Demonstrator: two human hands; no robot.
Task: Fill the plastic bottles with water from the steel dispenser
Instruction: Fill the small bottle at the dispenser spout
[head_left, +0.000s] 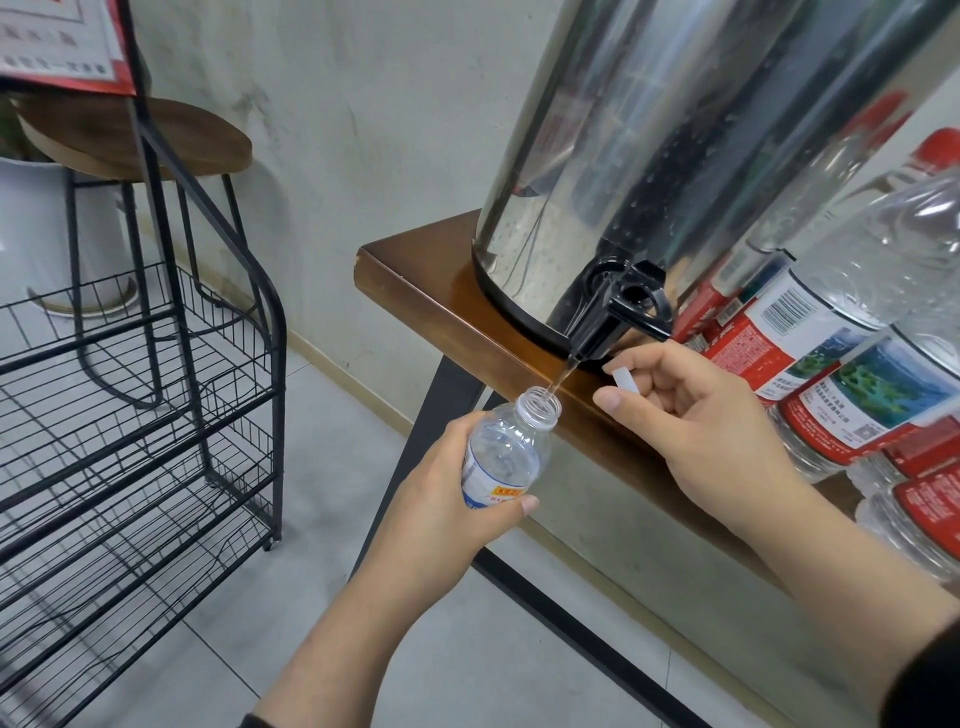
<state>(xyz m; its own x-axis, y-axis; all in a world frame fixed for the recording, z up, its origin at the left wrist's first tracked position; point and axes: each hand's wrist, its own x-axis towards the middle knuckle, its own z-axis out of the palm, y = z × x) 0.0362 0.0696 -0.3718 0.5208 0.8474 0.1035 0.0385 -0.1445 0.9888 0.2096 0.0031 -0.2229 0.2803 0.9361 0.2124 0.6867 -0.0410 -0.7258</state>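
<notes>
A steel dispenser (649, 156) stands on a wooden table (415, 291), its black tap (618, 312) overhanging the table's edge. A thin stream of water runs from the spout into the open neck of a small clear plastic bottle (506, 452). My left hand (447, 504) grips that bottle from below and holds it tilted under the tap. My right hand (696, 415) hovers just right of the spout, fingers curled, holding a small white bottle cap (623, 378).
Several large clear bottles with red labels (831, 374) lie stacked on the table at the right. A black wire rack (130, 415) stands on the tiled floor to the left, with a round wooden stool (140, 135) behind it.
</notes>
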